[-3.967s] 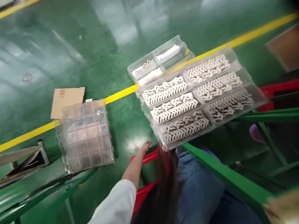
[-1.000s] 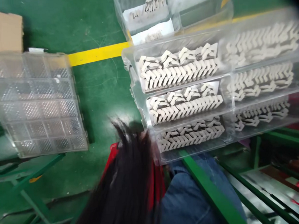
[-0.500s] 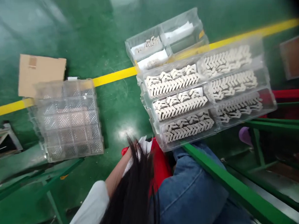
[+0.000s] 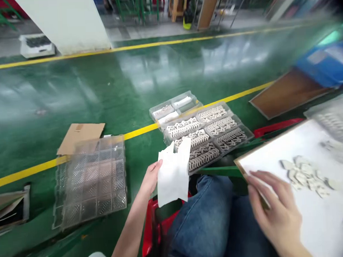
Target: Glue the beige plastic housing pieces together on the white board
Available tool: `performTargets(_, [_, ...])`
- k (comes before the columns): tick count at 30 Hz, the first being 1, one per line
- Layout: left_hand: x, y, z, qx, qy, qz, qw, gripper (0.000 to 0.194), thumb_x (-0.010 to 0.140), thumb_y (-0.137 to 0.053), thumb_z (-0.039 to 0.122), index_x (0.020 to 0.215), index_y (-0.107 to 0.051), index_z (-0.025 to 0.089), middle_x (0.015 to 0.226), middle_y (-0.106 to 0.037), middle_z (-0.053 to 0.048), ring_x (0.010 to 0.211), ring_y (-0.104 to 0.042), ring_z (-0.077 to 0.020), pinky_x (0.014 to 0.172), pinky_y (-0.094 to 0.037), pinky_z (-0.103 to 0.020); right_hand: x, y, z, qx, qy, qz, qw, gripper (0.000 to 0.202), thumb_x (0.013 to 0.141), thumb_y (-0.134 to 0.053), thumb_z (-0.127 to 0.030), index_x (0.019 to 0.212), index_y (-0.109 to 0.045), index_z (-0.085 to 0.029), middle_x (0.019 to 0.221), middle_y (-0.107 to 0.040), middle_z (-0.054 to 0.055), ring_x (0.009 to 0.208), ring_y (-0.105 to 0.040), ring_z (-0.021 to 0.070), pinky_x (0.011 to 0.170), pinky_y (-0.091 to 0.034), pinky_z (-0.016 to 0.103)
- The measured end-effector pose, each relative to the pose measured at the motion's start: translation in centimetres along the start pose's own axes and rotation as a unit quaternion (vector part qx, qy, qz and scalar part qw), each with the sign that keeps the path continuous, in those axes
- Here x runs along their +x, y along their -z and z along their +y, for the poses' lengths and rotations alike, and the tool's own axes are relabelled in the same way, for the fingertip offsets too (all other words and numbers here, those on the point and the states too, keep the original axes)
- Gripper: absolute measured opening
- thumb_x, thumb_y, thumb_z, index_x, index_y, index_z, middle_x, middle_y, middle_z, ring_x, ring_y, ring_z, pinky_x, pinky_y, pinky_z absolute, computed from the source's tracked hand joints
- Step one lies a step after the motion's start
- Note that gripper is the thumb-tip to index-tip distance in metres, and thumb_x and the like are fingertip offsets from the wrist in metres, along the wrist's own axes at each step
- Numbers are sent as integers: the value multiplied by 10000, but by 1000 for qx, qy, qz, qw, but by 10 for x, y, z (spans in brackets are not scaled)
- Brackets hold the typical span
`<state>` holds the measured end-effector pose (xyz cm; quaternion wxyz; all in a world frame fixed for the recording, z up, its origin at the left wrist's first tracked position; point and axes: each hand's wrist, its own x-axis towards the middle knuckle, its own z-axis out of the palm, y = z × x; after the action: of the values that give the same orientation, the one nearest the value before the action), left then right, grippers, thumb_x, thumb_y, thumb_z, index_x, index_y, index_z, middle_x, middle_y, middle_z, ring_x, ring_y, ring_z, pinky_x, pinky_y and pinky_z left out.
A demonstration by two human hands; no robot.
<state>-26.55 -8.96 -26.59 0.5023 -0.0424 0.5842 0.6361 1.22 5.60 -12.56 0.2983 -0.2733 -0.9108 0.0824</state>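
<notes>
My left hand [image 4: 151,178] is closed on a sheet of white paper [image 4: 173,177] with an uneven top edge, hanging above my knee and in front of the trays. My right hand [image 4: 274,207] is at the near-left edge of a white-topped board [image 4: 314,220], fingers bent over the rim and thumb on the outer side. On the board, beyond that hand, lies a loose cluster of flat off-white pieces [image 4: 307,175]. A clear divided tray [image 4: 239,121] filled with rows of small off-white pieces stands beyond the paper.
A smaller clear tray [image 4: 174,105] with paper liners lies behind it. At left, stacked clear compartment trays [image 4: 90,185] overlap a cardboard sheet [image 4: 81,134]. A red stool [image 4: 147,232] is under me. Further right are a brown board [image 4: 289,95] and a blue bin [image 4: 327,63].
My view has tilted up from the floor. The left hand and paper now show clearly, clear of the hair. My right hand and the white board have come into view.
</notes>
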Motion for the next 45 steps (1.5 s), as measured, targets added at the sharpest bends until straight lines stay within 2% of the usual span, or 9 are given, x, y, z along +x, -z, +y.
performTargets(7, [-56, -38, 0, -61, -17, -34, 997, 294, 810, -784, 390, 936, -737, 128, 970, -795, -118, 926, -742, -249, 854, -595, -331, -49, -60, -62, 186, -245, -62, 949, 604, 940, -531, -538, 1408, -501, -158, 1256, -617, 169, 1101, -666, 290, 857, -595, 421])
performTargets(12, [-77, -62, -15, -61, -68, 9, 996, 338, 842, -742, 408, 1098, -678, 196, 1197, -748, -103, 1240, -636, -275, 1030, -534, -367, -60, -39, -74, 195, -215, -55, 955, 268, 966, -522, -349, 923, -725, -180, 787, -667, 36, 655, -634, 170, 596, -522, 268])
performTargets(16, [-119, -76, -27, -67, -123, 11, 990, 580, 799, -761, 520, 1306, -567, 312, 1502, -552, -30, 1509, -335, -228, 1149, -410, -316, -73, -22, -83, 138, -151, -9, 979, 344, 929, -471, -124, 1153, -714, -221, 961, -678, 80, 820, -647, 190, 696, -521, 288])
performTargets(20, [-173, -86, -44, -81, -114, -80, 987, 823, 581, -838, 674, 1237, -650, 214, 1398, -624, -145, 1377, -505, -367, 1109, -463, -473, -83, -27, -96, 116, -80, -2, 990, 365, 914, -475, -78, 1149, -721, -213, 884, -663, 89, 775, -597, 210, 628, -490, 311])
performTargets(24, [-188, -94, -51, -97, -69, -60, 991, 470, 712, -850, 452, 1051, -716, 155, 1063, -774, -122, 1185, -664, -323, 1095, -475, -477, -88, -18, -105, 177, -36, -41, 983, 284, 919, -588, -217, 1185, -686, -187, 1005, -677, 100, 906, -601, 237, 737, -541, 356])
performTargets(27, [-180, -93, -43, -94, -52, -43, 993, 376, 781, -805, 404, 1032, -726, 135, 1061, -788, -128, 1149, -691, -312, 1077, -499, -463, -88, -12, -89, 245, -117, -30, 962, 287, 930, -600, -327, 1174, -688, -204, 1128, -641, 121, 1071, -563, 273, 943, -516, 458])
performTargets(31, [-173, -84, -28, -71, -29, -44, 996, 386, 743, -837, 364, 1019, -744, 111, 1125, -782, -152, 1203, -668, -332, 1102, -487, -456, -82, -26, -56, 347, -321, -21, 881, 478, 840, -676, -415, 1273, -652, -215, 1341, -530, 155, 1332, -422, 357, 1166, -289, 609])
performTargets(36, [-171, -78, -16, -23, -4, -62, 998, 433, 701, -858, 383, 1010, -760, 96, 1171, -768, -167, 1242, -642, -354, 1120, -471, -459, -79, -50, -53, 509, -358, -108, 775, 619, 777, -708, -544, 1292, -639, -208, 1211, -687, 115, 1080, -663, 286, 973, -525, 453])
performTargets(45, [-132, -59, -1, 89, -15, -35, 995, 452, 658, -851, 448, 927, -757, 99, 1065, -783, -189, 1140, -681, -377, 1036, -514, -494, -79, -44, -43, 597, -507, -107, 613, 507, 714, -729, -624, 886, -736, -148, 880, -778, 120, 803, -716, 290, 777, -552, 403])
